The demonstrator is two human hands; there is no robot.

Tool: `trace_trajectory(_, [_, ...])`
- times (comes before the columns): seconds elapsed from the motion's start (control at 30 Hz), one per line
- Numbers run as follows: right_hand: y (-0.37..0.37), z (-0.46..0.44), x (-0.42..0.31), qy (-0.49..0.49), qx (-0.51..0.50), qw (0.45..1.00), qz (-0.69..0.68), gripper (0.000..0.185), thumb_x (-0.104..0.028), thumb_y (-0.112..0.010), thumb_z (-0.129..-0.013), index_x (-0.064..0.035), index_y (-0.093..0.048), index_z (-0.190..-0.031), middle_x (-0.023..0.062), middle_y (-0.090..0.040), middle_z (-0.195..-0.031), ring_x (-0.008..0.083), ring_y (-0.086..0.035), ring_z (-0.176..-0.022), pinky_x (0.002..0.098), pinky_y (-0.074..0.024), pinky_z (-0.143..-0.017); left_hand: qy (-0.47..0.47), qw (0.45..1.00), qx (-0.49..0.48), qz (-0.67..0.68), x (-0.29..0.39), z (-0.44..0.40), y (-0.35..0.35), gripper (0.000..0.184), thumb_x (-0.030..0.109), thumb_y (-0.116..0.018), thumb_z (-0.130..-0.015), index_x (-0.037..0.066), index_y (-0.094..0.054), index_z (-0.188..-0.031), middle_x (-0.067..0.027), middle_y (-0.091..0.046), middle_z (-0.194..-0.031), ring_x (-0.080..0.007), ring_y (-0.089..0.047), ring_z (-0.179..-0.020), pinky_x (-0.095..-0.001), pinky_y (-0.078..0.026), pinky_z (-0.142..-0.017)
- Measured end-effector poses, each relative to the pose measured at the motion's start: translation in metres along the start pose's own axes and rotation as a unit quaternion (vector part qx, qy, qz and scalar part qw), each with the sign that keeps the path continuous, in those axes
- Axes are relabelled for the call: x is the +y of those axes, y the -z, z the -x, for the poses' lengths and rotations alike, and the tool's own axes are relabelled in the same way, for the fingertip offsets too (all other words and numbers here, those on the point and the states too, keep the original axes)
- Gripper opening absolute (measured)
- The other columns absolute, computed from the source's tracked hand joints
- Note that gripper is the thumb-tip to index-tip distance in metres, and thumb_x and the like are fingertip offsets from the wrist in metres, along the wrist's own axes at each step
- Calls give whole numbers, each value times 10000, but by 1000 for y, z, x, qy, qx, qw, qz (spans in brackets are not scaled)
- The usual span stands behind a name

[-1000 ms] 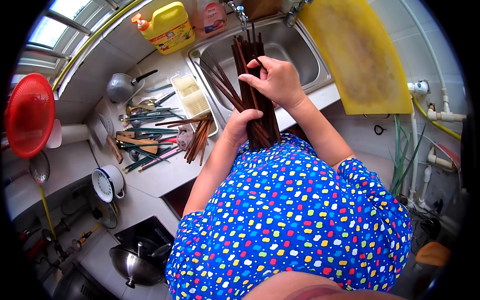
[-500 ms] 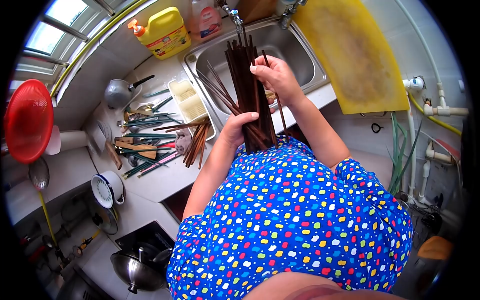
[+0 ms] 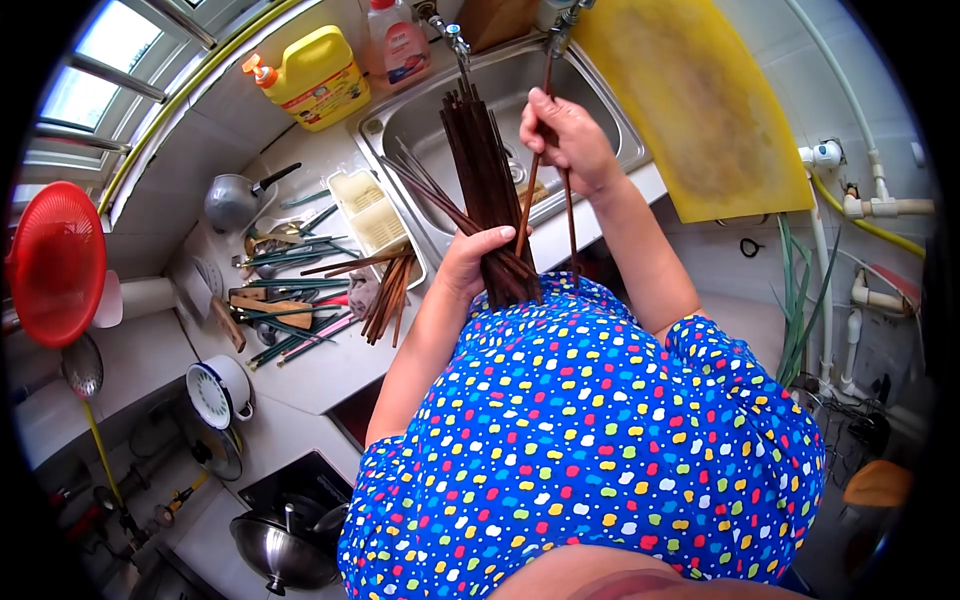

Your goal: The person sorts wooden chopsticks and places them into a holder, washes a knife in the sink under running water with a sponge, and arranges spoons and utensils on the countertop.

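My left hand point(image 3: 470, 262) is wrapped round a thick bundle of dark brown chopsticks point(image 3: 482, 165). The bundle stands nearly upright before my waist, its upper ends over the sink. Several of its chopsticks fan out to the left under my left thumb. Closed above and to the right, my right hand point(image 3: 572, 145) grips two chopsticks point(image 3: 571, 225). One slants down until its lower end meets the bundle; the other points down at my blue dotted shirt. On the counter, more brown chopsticks point(image 3: 388, 305) lie by a cream plastic rack point(image 3: 368, 212).
Behind the bundle is a steel sink point(image 3: 590, 90) with taps. A yellow board point(image 3: 700, 120) stands on the right. Green chopsticks point(image 3: 300, 285), spoons and wooden tools cover the left counter. A yellow jug point(image 3: 320, 80) and a pink bottle point(image 3: 400, 45) stand behind.
My right hand has risen and moved right, away from the bundle, with chopsticks in it. My left hand keeps hold of the bundle in nearly the same place.
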State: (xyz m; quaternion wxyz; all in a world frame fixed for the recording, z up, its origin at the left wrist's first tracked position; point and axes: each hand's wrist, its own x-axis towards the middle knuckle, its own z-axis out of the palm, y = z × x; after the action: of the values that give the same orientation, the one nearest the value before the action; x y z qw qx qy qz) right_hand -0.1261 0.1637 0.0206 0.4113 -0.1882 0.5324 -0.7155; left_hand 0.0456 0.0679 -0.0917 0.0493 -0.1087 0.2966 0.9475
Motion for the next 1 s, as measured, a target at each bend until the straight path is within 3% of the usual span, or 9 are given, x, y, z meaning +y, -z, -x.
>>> trace_trajectory(0.13, [10, -2, -38, 156, -16, 979, 127, 444, -328, -422, -1002, -69, -563, -670, 40, -618, -764, 58, -455, -610, 211, -382, -589, -31, 999, -9, 8, 2, -1, -9, 526, 139, -700, -760, -25, -530, -1230, -147, -657, -976, -235, -661, -882, -348, -552, -788])
trace_trajectory(0.2, [4, -1, -61, 301, 17, 924, 237, 482, -320, -361, -1011, -49, -562, -668, 45, -626, -795, 64, -467, -679, 231, -383, -667, -27, 999, -16, 20, 8, 0, -18, 542, 148, -751, -713, -23, -530, -1178, -131, -620, -1048, -266, -642, -981, -381, -524, -854])
trace_trajectory(0.27, [1, 2, -87, 463, 42, 819, 336, 399, -258, -444, -1001, -3, -626, -754, 63, -628, -826, 69, -546, -705, 217, -442, -668, -1, 999, -46, 29, 8, -4, -13, 527, 123, -742, -715, -13, -527, -1177, -133, -624, -1050, -279, -646, -986, -389, -517, -869])
trace_trajectory(0.33, [-16, 11, -103, 420, 135, 871, 218, 351, -238, -382, -992, -42, -568, -768, 47, -591, -858, 64, -373, -535, 205, -310, -508, -32, 998, -35, 46, 3, -7, -13, 520, 107, -738, -714, -10, -528, -1176, -137, -625, -1060, -279, -649, -978, -392, -516, -871])
trace_trajectory(0.47, [-62, 18, -98, 352, -122, 899, 228, 255, -189, -508, -987, 19, -654, -989, 119, -633, -966, 155, -649, -736, 226, -525, -649, -18, 999, -34, 38, 0, -10, -6, 503, 99, -716, -745, -16, -530, -1198, -125, -619, -1112, -255, -638, -999, -383, -552, -833])
trace_trajectory(0.53, [-95, 21, -81, 224, -167, 932, 229, 225, -154, -566, -952, 28, -673, -873, 59, -627, -829, 96, -627, -730, 217, -505, -667, -28, 998, -34, 48, 0, -10, -7, 486, 98, -712, -750, -19, -536, -1187, -127, -626, -1098, -253, -640, -989, -381, -550, -833])
trace_trajectory(0.73, [-110, 7, -16, 141, -193, 900, 365, 171, -146, -727, -838, 12, -694, -893, 46, -668, -806, 71, -643, -702, 211, -498, -599, -40, 996, -40, 71, -4, -12, -1, 471, 111, -731, -729, -7, -553, -1149, -128, -631, -1036, -247, -650, -938, -379, -529, -853])
trace_trajectory(0.9, [-120, 0, 18, 196, -214, 841, 457, 147, -131, -727, -824, 9, -686, -841, 65, -626, -771, 111, -630, -634, 228, -481, -556, -40, 990, -33, 128, -3, -13, -3, 505, 108, -727, -748, 5, -522, -1197, -124, -627, -1045, -235, -642, -965, -358, -523, -879])
trace_trajectory(1.0, [-123, 2, 25, 264, -261, 782, 501, 303, -199, -789, -735, -13, -681, -948, 94, -603, -808, 206, -625, -668, 311, -507, -627, -111, 980, -17, 163, 3, -12, -13, 486, 129, -736, -760, 5, -538, -1186, -125, -634, -1051, -233, -640, -972, -369, -525, -888])
